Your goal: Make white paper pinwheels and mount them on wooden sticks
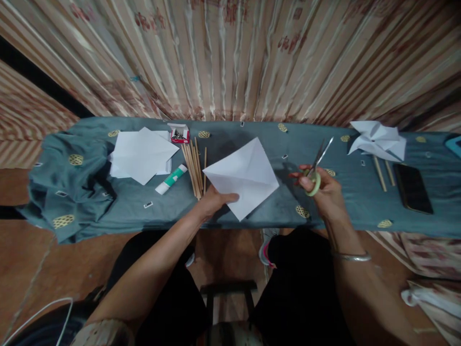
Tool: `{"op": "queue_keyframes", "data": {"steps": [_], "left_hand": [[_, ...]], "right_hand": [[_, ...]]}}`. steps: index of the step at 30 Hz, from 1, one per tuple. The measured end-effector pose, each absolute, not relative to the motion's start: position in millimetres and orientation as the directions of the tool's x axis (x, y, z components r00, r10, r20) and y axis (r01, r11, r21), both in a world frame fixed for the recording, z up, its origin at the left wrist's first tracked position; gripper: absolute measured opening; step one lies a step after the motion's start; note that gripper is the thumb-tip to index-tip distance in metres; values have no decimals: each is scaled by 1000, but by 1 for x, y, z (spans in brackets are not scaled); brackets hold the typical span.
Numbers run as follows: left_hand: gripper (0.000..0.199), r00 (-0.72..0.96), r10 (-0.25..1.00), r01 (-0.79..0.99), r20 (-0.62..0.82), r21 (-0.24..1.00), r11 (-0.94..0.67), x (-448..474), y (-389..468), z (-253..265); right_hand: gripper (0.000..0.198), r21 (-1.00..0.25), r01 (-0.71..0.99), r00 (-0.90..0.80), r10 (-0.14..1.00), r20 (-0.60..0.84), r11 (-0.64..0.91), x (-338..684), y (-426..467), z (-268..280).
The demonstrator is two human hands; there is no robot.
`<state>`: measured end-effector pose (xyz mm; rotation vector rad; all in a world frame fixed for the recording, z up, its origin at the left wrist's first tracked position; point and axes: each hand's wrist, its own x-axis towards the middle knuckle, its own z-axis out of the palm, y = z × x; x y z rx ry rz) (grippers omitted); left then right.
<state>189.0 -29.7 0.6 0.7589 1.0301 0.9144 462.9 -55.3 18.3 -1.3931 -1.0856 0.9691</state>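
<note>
My left hand [215, 199] grips a square sheet of white paper [247, 175] near its lower left edge, thumb on top and fingers hidden beneath. Crease lines cross the sheet from corner to corner. In my right hand [326, 190] is a pair of scissors [319, 161] with pale green handles, its blades pointing up and slightly apart. The scissors are to the right of the paper, not touching it. Just left of the paper lie several thin wooden sticks [193, 166].
Left of the sticks are a glue stick [171, 179], a small red box of metal pins [179, 133] and a stack of white paper [142, 154]. Paper pinwheels [378, 139] on sticks and a black phone [412, 188] lie at the right. A curtain [230, 62] hangs behind the cloth-covered table [137, 211].
</note>
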Motion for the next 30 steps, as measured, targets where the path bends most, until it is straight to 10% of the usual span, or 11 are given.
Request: {"op": "queue_keyframes", "data": {"steps": [11, 22, 30], "left_hand": [[40, 415, 820, -144, -394, 862, 487, 195, -41, 0], [51, 409, 852, -353, -327, 804, 478, 202, -44, 0], [51, 152, 872, -460, -465, 748, 478, 218, -48, 0]], "right_hand": [[35, -971, -85, 75, 970, -230, -223, 422, -39, 15], [37, -944, -320, 357, 912, -202, -83, 397, -30, 6], [38, -930, -328, 255, 933, -256, -165, 375, -35, 1]]}}
